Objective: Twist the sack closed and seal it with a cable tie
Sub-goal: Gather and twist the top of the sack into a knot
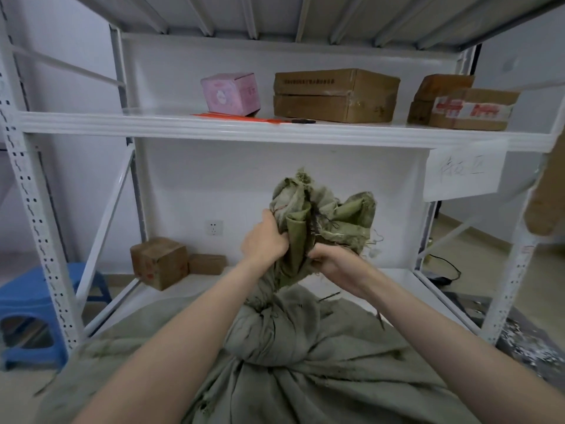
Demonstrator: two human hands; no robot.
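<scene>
A large grey-green woven sack fills the lower middle of the view, its neck gathered into a twisted rope. My left hand grips the bunched neck from the left. On the right side of the neck, slightly lower, my right hand is clenched on it. Above both hands the frayed mouth of the sack flares out. Orange cable ties lie on the middle shelf above, next to a dark tool.
A white metal rack stands in front of me. Its middle shelf holds a pink box and brown cartons. Small cartons sit on the bottom shelf. A blue stool stands at the left.
</scene>
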